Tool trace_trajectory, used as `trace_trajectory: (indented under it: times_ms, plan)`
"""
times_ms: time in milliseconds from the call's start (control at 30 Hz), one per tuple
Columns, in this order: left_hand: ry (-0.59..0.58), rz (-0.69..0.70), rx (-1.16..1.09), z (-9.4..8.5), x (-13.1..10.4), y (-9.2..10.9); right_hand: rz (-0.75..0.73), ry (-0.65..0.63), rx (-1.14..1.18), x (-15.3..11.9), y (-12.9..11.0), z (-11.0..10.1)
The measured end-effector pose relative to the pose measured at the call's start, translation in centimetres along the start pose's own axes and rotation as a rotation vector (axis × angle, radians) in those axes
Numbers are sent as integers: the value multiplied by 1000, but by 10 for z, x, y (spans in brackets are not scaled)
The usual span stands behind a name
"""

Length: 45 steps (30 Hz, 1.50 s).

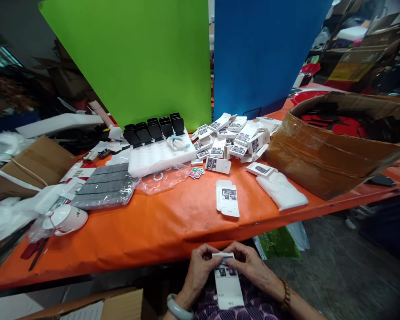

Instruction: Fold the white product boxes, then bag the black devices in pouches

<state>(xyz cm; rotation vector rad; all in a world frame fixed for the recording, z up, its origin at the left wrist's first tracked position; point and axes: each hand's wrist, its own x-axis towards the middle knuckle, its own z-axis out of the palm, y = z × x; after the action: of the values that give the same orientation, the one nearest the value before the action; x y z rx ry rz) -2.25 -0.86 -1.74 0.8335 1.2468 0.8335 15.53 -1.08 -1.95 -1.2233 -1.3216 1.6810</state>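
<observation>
Low at the table's front edge, a flattened white printed carton [227, 289] is held over my lap. My left hand [202, 266] pinches its upper left edge between thumb and fingers. Opposite it, my right hand [248, 262] grips the upper right edge, thumb lying on the printed face. Both thumbs nearly meet near the carton's top end. Just beyond my hands, another flat white carton [227, 200] lies on the orange table [173, 218]. Behind that is a heap of small white printed boxes [225, 135], some folded up and some lying flat.
A white foam tray [163, 155] carries rows of black pieces and a beaded string. Left of it lies a grey plastic-wrapped bundle [103, 186] near a white cup [66, 220]. To the right stand a large cardboard box [300, 155] and a white packet [282, 191]. Green and blue panels rise behind.
</observation>
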Motion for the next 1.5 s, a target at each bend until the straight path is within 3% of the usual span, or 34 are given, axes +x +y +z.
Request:
trace_trajectory:
  times_ms: [100,167,233,300,433,533,600,700,800,900,1067,1233,1367,1500]
  plan:
    - [-52,56,28,1,3,0,39,-49,6,4,-2,-4]
    - [-4,138,25,3,7,6,63,-82,-43,15,-15,-12]
    - [73,194,6,3,13,16,36,-105,-144,33,-40,-25]
    - [167,231,-12,3,18,29,-83,-65,-258,56,-78,-43]
    - [280,297,73,7,24,51,-437,337,-219,104,-170,-86]
    - [224,391,241,17,28,54,-613,583,-224,130,-204,-104]
    - [179,511,381,25,33,48,-560,542,-479,140,-198,-104]
    - [130,671,616,34,42,32,-343,299,-894,144,-161,-92]
    - [78,705,821,37,50,16,-226,194,-1027,143,-121,-77]
    - [52,706,935,36,53,7,-135,181,-1119,144,-101,-67]
    - [41,667,1053,37,51,8,-30,180,-1200,158,-104,-67]
    - [24,665,1077,37,48,10,-29,192,-1220,163,-109,-67]
    - [22,650,996,34,49,13,-51,212,-1188,158,-116,-68]
    - [154,670,804,36,50,30,-79,217,-1105,147,-129,-71]
